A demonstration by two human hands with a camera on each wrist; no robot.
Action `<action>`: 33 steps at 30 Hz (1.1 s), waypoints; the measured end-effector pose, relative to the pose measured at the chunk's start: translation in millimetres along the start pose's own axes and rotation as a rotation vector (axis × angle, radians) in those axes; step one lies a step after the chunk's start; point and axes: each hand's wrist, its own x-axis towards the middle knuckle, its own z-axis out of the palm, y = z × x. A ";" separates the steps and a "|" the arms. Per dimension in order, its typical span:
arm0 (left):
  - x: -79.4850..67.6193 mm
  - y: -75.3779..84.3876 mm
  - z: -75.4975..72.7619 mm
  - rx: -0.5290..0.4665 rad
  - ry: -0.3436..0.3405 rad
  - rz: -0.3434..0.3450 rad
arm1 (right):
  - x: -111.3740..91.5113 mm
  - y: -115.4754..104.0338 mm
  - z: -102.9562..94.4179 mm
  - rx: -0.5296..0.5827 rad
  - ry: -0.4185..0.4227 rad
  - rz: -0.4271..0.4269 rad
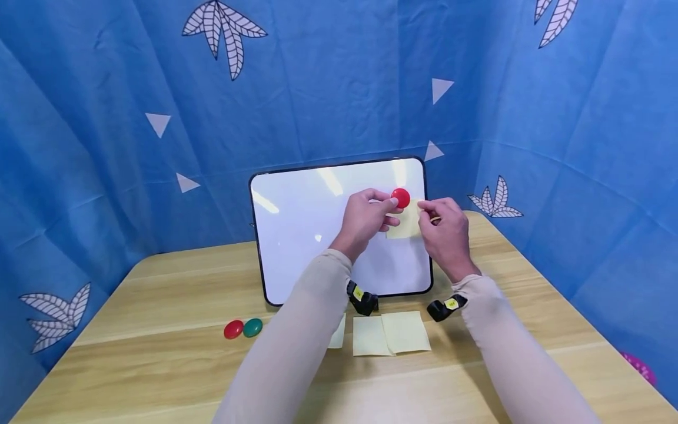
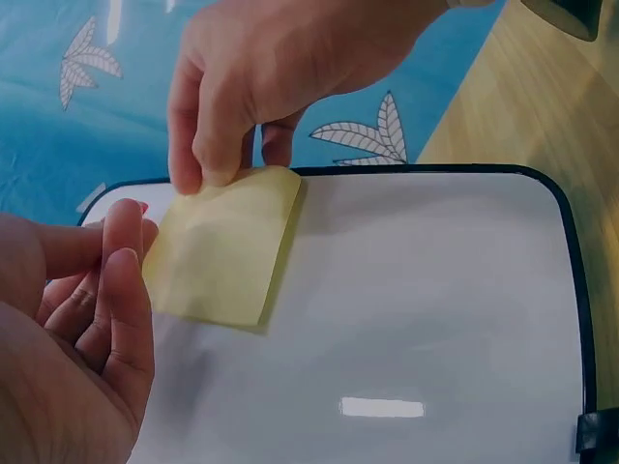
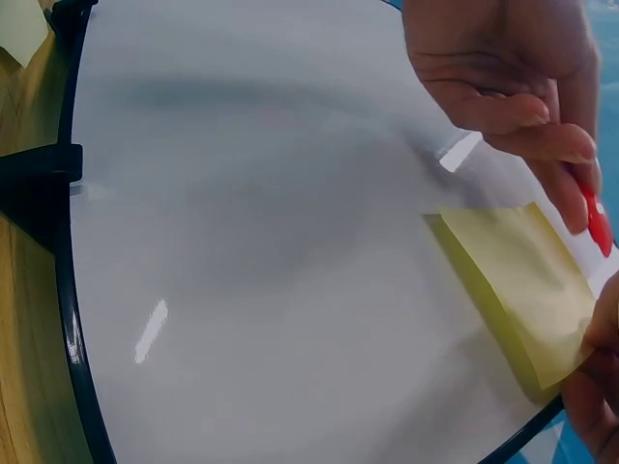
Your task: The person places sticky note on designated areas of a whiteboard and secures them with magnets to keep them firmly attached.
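A whiteboard (image 1: 307, 235) with a black frame leans near the back of the table. My right hand (image 1: 447, 232) pinches the edge of a yellow sticky note (image 1: 405, 227) against the board's upper right part. In the left wrist view the note (image 2: 222, 251) stands slightly off the white surface along one side. Between thumb and fingers, my left hand (image 1: 365, 218) holds a round red magnet (image 1: 401, 198) just above the note's upper edge. The right wrist view shows that magnet (image 3: 598, 222) edge-on, apart from the note.
Two yellow sticky notes (image 1: 405, 333) overlap on the table in front of the board, and another note (image 1: 338, 335) is partly hidden by my left sleeve. A red magnet (image 1: 233, 329) and a green magnet (image 1: 252, 327) lie side by side at the left. Blue curtains (image 1: 339, 88) surround the table.
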 end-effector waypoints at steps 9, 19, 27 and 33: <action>-2.3 12.9 12.0 0.078 0.042 0.007 | 0.7 0.2 -0.5 0.005 0.025 -0.021; 4.9 16.8 17.1 0.226 0.095 -0.011 | 0.9 1.5 1.1 0.014 0.020 -0.024; 6.3 16.4 22.9 0.374 0.121 0.020 | 1.8 -0.4 0.4 0.009 0.013 0.000; 5.9 10.1 23.3 0.446 0.148 0.066 | 1.2 -2.7 -0.3 0.020 0.016 0.010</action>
